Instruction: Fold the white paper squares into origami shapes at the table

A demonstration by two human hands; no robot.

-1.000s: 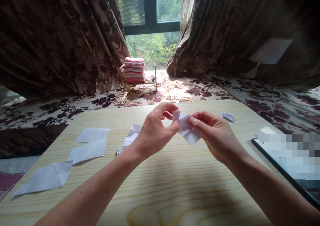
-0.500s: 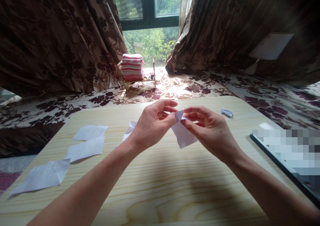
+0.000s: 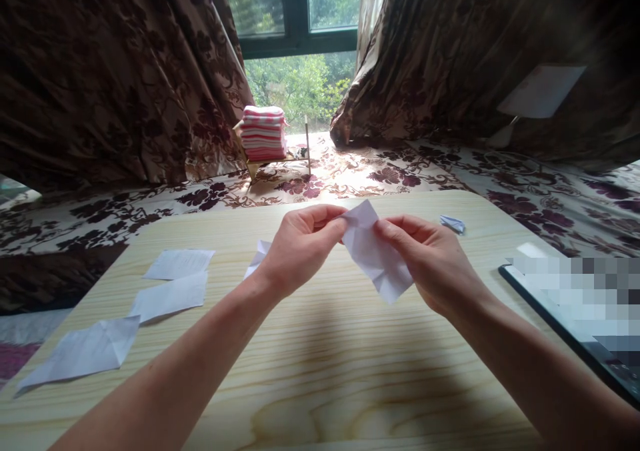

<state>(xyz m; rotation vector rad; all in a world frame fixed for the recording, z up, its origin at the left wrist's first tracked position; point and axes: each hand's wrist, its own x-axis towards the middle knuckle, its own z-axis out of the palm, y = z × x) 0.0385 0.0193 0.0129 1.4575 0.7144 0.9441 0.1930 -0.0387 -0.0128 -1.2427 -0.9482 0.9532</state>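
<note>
Grip: Left hand (image 3: 303, 248) and right hand (image 3: 433, 258) are both clamped on a creased white sheet (image 3: 377, 251), the left pinching its upper left edge, the right its upper right side.
Creased white sheet: Held up between the hands over the wood-grain table (image 3: 320, 384), one corner pointing up, another hanging down.
Dark-edged tablet (image 3: 545, 298): Right of the grip, beside the right forearm, its screen partly pixelated.
Loose sheets (image 3: 173, 298): Three lie in a slanting row, well left of the grip.
Half-covered paper (image 3: 256, 259): Just left of the grip, partly hidden by the left hand and wrist.
Folded paper piece (image 3: 453, 224): Rests on the table beyond the right hand, to its right.
Floral cloth (image 3: 400, 178): Spreads past the grip, beyond the table's far edge.
Striped stack (image 3: 263, 134): Pink and white, on a small stand (image 3: 253, 168) beyond and left of the grip.
Lamp (image 3: 545, 91): Pale-shaded, far right of the grip.
Patterned curtains (image 3: 120, 71): Hang on both sides, behind the grip.
Window (image 3: 299, 42): Farthest back, slightly left of the grip, with greenery (image 3: 295, 81) outside.
</note>
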